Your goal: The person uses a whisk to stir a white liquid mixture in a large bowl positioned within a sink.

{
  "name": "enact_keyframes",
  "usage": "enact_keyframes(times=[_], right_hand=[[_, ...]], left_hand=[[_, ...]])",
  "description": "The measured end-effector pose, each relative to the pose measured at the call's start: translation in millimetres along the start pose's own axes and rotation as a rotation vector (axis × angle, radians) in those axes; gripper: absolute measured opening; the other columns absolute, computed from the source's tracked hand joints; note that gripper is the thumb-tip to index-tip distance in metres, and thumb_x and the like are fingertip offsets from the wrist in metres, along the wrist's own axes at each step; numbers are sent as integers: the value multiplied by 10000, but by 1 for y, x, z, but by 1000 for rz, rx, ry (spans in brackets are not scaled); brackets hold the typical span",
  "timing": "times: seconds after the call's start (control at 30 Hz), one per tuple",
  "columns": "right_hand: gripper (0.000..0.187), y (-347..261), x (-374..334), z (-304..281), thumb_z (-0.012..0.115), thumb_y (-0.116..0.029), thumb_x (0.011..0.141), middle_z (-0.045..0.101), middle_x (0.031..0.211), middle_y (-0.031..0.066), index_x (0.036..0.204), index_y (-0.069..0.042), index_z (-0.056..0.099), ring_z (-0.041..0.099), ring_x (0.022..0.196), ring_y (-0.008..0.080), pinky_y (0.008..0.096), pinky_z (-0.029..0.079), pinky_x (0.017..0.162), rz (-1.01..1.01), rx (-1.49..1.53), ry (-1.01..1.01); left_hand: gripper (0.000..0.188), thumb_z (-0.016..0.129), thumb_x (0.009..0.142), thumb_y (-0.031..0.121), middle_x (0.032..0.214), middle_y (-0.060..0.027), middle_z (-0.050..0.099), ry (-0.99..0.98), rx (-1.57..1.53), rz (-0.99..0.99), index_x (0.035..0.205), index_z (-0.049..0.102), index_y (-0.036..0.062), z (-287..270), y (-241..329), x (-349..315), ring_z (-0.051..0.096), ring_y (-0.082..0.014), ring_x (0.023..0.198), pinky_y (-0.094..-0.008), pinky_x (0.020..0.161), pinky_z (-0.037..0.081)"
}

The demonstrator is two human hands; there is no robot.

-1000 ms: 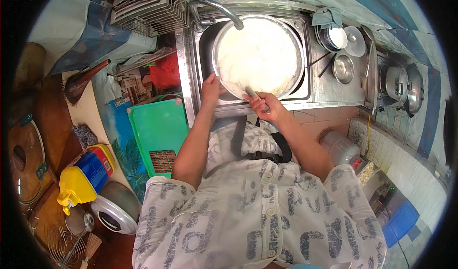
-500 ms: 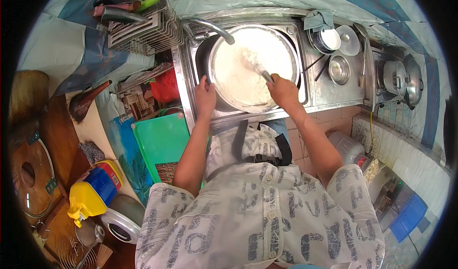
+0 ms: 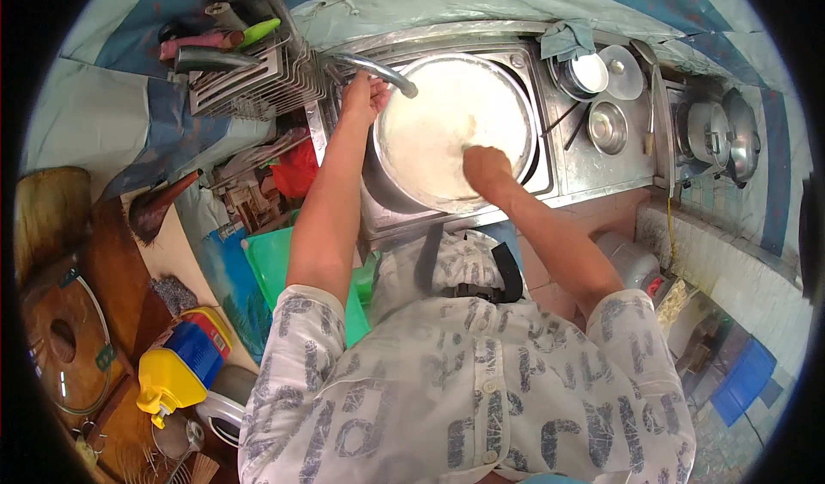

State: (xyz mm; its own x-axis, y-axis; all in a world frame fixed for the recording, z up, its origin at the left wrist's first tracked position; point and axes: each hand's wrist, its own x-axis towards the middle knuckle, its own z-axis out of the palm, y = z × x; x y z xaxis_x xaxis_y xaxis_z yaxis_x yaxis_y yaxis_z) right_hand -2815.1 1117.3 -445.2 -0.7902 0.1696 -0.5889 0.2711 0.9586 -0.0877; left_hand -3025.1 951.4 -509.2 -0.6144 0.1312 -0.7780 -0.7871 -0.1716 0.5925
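A wide, round metal basin sits in the steel sink, holding a pale, cloudy white liquid with some froth. Over its right half my right hand is closed round the handle of a metal stirring utensil; the hand and the liquid hide most of it, so its head cannot be made out. My left hand is up at the base of the curved metal faucet, its fingers curled in under the spout. The spout's end hangs above the basin's left rim.
Right of the sink, a steel bowl, stacked bowls and dark sticks lie on the drainboard. A wire rack of utensils stands left of the faucet. Pots stand far right, a yellow-and-blue jug lower left.
My left hand has gone from the basin's left rim up to the faucet. My right hand has shifted slightly left and down with the utensil, whose head no longer shows.
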Motion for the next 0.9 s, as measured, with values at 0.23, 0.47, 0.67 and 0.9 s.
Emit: enact_keyframes(times=[0.23, 0.47, 0.67, 0.9], right_hand=[[262, 34, 40, -5, 499, -210, 899, 690, 791, 189, 770, -41, 652, 691, 708, 345, 435, 561, 653, 33, 103, 307], [238, 1, -9, -20, 503, -156, 874, 697, 917, 196, 898, -31, 703, 691, 862, 331, 420, 551, 767, -113, -83, -120], [216, 37, 17, 7, 512, -195, 898, 694, 825, 188, 860, -39, 656, 694, 760, 345, 420, 562, 685, 82, 73, 162], [224, 3, 10, -8, 507, -216, 904, 694, 841, 193, 884, -45, 650, 697, 790, 318, 432, 555, 705, -184, -45, -26]], left_hand=[[363, 583, 885, 378, 610, -29, 558, -73, -203, -130, 803, 605, 25, -3, 2, 20, 562, -159, 505, -222, 414, 446], [371, 616, 881, 387, 577, -4, 511, -7, -130, -27, 758, 614, 37, -11, -1, 4, 517, -124, 471, -211, 396, 423], [292, 621, 886, 312, 608, 12, 510, -28, 48, 53, 802, 635, 33, -9, -9, -19, 474, -104, 455, -222, 422, 397], [203, 610, 923, 267, 642, 45, 519, 39, 413, 277, 897, 703, 89, -35, -29, -17, 460, -52, 530, -197, 460, 378]])
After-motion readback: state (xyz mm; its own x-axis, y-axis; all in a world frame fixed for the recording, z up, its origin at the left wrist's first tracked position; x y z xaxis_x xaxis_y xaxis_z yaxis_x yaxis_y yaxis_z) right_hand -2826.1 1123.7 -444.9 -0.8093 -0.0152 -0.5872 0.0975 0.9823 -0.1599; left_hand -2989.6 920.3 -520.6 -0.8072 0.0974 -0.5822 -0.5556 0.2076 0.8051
